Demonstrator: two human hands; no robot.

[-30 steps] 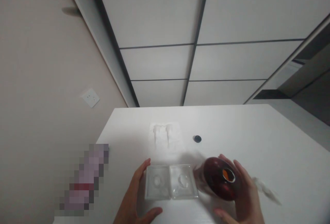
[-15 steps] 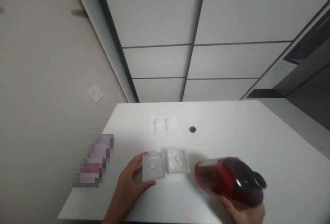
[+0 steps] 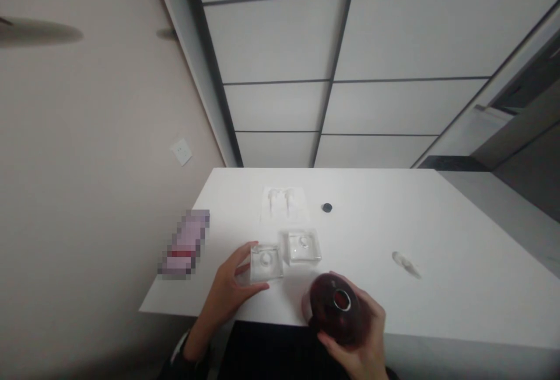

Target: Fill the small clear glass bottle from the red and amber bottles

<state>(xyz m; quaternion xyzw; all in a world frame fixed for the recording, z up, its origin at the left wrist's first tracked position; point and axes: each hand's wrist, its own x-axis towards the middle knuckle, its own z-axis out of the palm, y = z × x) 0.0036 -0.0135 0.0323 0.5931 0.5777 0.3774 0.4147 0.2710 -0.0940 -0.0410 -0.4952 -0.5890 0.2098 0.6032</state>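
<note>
My left hand (image 3: 234, 283) grips a square clear glass bottle (image 3: 272, 272) by its sides, with the thumb at the front and fingers behind. The bottle stands on the table with its round neck uppermost. A matching glass bottle (image 3: 305, 254) stands just behind and to the right. My right hand (image 3: 365, 333) is wrapped round a large dark red bottle (image 3: 328, 316) near the table's front edge. Its uncapped round mouth faces up towards me, and its lower part is mostly hidden.
Two pump heads (image 3: 280, 200) in a clear bag lie at the back of the white table (image 3: 371, 222). A small black cap (image 3: 327, 208) is beside them. A whitish translucent item (image 3: 405, 263) lies at the right. A blurred pink item (image 3: 188, 246) is at the left edge.
The red bottle has swung from a sideways tilt to nearly upright, its mouth now towards me, and has moved left. My left hand keeps its hold. The view has shifted.
</note>
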